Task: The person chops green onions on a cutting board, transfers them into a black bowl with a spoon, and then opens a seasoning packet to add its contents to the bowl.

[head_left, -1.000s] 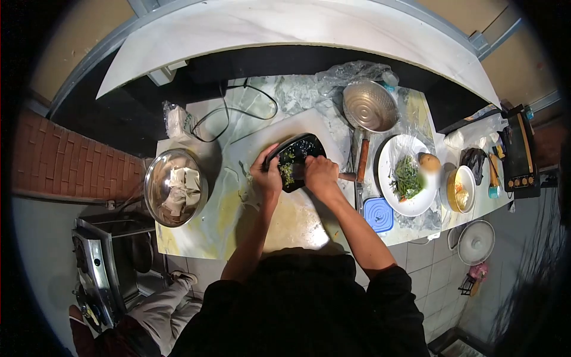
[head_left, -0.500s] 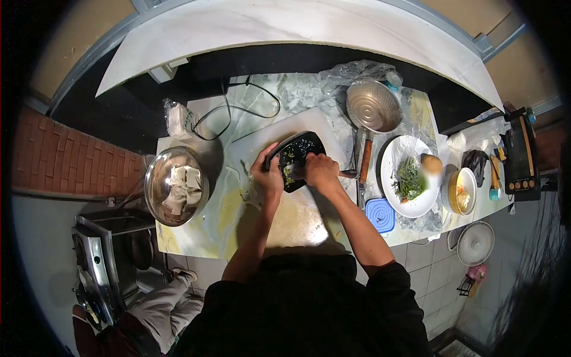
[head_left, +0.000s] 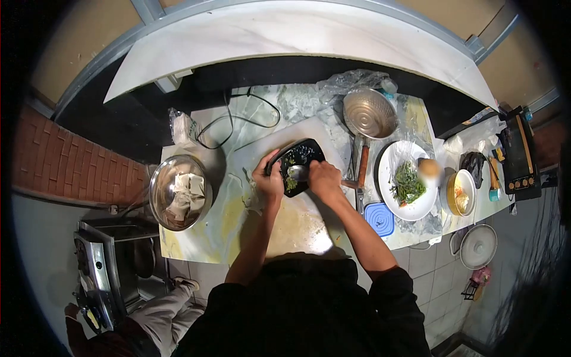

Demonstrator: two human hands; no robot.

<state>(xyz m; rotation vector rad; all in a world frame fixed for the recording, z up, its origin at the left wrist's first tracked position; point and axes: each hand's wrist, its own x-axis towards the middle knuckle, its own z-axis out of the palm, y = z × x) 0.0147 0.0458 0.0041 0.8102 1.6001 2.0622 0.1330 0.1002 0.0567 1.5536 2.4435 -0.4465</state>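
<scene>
A black bowl [head_left: 306,151] is tilted over the white cutting board [head_left: 253,152], with chopped green bits and wet specks inside. My left hand [head_left: 269,180] is closed around the bowl's left side, thumb over the rim. Closed on a spoon [head_left: 299,173], my right hand [head_left: 325,181] is at the bowl's right edge. The spoon's metal head is inside the bowl beside a clump of chopped greens [head_left: 291,184]. My right fingers cover most of its handle.
Left stands a steel bowl [head_left: 156,199] with pale folded wrappers [head_left: 189,190]. Right are a saucepan [head_left: 370,113], a white plate [head_left: 421,206] of greens, a blue lid [head_left: 379,219] and a yellow-sided bowl [head_left: 453,193]. Another person's legs [head_left: 163,312] show at lower left.
The spoon's head now shows clearly inside the bowl, and its handle end no longer sticks out past my right hand. The whole view has shifted slightly; my left hand keeps its hold.
</scene>
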